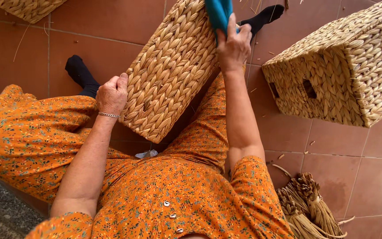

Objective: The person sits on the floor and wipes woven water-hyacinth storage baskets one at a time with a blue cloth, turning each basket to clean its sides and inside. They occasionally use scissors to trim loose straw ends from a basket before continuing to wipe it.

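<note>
— From the head camera, what do we have in hand?

— A woven basket (171, 73), rectangular, plaited from pale straw, lying tilted across our lap and between our knees, its long axis running from seven o'clock up toward one o'clock. Our left hand (112, 94) sits at its nine o'clock edge, fingers curled over the rim and thumb up, so that grip is closed on the basket's side. A thin bracelet (108, 115) circles that wrist.

— And the right?

— Our right hand (234, 44) is up at twelve o'clock, pressed on the basket's upper end, with its grip closed around a blue cloth (218, 13) that is bunched under the fingers and touches the weave.

— What lies about us?

— At three o'clock a second woven basket (341, 75) lies tipped on its side on the red tiled floor (332, 150), well apart from our hands, with small square openings in the wall facing us. At five o'clock, bundles of dried straw (303, 208) lie on the tiles beside our right elbow. A corner of a third basket (27, 8) shows at eleven o'clock. Loose strands are scattered on the floor. We wear an orange flowered dress (155, 194) and black socks (79, 73); one foot shows at ten o'clock, the other beyond the basket near one o'clock.
</note>
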A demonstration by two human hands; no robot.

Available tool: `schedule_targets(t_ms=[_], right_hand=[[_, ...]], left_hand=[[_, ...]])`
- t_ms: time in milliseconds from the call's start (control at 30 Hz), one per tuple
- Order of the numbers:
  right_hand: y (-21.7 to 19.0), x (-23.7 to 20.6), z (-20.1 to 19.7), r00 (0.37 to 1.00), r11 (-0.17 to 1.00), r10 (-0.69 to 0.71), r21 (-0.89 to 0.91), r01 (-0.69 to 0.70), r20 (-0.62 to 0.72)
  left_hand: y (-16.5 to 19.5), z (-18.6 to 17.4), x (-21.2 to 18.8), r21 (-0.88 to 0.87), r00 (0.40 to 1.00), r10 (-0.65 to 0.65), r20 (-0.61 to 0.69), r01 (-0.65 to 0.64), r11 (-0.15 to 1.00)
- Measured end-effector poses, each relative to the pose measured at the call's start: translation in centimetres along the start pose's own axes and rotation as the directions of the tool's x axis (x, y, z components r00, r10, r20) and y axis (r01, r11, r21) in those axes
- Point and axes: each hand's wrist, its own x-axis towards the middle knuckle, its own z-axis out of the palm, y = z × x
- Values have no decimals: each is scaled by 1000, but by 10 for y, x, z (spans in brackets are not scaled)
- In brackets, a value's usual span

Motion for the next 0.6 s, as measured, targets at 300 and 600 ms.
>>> schedule_targets(t_ms=[300, 600], right_hand=[[-131, -110, -87, 891, 879, -427, 300, 370, 155], [-113, -111, -103, 813, 715, -581, 466, 520, -16]], left_hand=[[-40, 12, 28, -556, 922, -131, 364, 328, 764], [-37, 11, 18, -636, 926, -33, 375, 283, 718]])
